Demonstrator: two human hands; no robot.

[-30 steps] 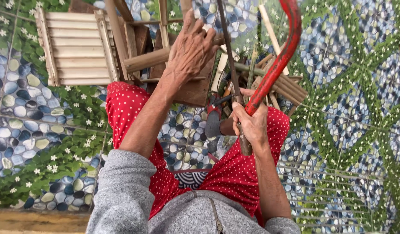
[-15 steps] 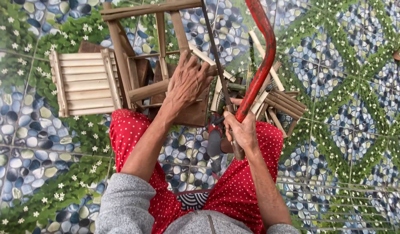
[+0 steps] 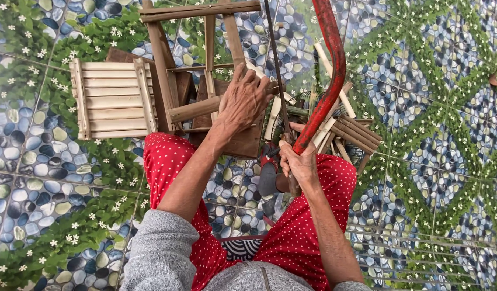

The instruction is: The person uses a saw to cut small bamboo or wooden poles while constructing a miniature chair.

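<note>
Saw: right hand fingers wrapped on red-framed hacksaw handle
Brace: left hand, fingers spread flat, presses wooden frame
Progress: blade at wood; cut depth hidden

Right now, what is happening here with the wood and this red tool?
A seated person in red dotted trousers works over a patterned tiled floor. The left hand presses down on a wooden frame piece to steady it. The right hand grips the handle of a red-framed saw, whose thin blade runs beside the frame piece. A small slatted wooden panel lies to the left, and loose wooden slats lie to the right.
</note>
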